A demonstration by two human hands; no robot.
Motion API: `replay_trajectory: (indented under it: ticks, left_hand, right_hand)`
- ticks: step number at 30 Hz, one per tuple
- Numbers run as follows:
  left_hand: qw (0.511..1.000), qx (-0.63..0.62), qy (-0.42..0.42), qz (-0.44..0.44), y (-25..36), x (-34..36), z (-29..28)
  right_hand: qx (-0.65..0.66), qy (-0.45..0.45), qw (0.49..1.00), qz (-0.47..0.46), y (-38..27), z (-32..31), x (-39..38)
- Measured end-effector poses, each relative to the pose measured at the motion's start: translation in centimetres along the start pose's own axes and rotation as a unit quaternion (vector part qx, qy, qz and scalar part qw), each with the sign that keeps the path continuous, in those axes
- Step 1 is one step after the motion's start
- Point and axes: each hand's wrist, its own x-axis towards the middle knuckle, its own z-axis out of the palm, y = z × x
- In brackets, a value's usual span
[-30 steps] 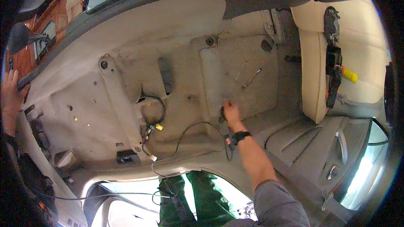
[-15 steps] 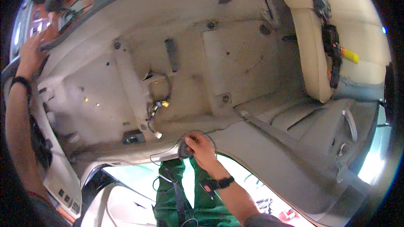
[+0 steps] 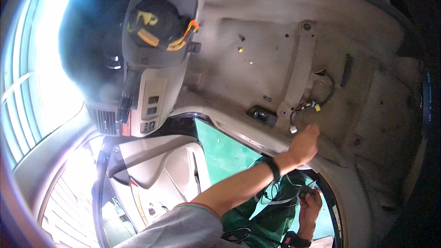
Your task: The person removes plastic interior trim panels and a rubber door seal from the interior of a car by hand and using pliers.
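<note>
My left hand [image 3: 305,146] is over the beige carpeted car floor [image 3: 229,76], by the door sill. Its fingers look curled together, seen from the back, and nothing shows in them. Close to its fingertips is a white plug [image 3: 293,129] on the wiring harness [image 3: 305,106], which also carries yellow connectors and comes out of a slit in the carpet. Lower down, in front of my green trousers [image 3: 280,216], my right hand [image 3: 311,203] grips a small dark rounded object [image 3: 303,193]. Its kind is unclear. Thin cable loops [image 3: 275,193] hang beside it.
The dashboard end [image 3: 154,92] with switches and an exposed round opening with orange wiring [image 3: 188,34] stands at left. An open door with a beige inner panel [image 3: 170,165] is at lower left. A dark bracket [image 3: 262,115] sits at the sill's inner edge.
The view has swung left toward the dashboard and the open door. My left hand has left the far-left edge and come over the floor by the sill. My right hand still holds the dark object.
</note>
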Motion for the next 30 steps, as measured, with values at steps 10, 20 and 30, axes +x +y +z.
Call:
replay_trajectory:
  ticks: [10, 20, 30]
  left_hand:
    - [0.99, -0.02, 0.05, -0.133, -14.2, -18.4, 1.2]
    - [0.988, -0.105, -0.049, -0.101, -17.0, -23.9, -1.0]
    - [0.969, -0.036, -0.018, -0.244, -22.1, -31.0, -6.5]
  right_hand:
    - [-0.064, -0.07, 0.993, 0.073, 2.2, 2.3, -1.1]
    - [-0.072, 0.045, 0.996, 0.028, 2.2, 5.8, 0.8]
    - [0.357, 0.13, 0.918, -0.109, -12.8, 2.3, 18.4]
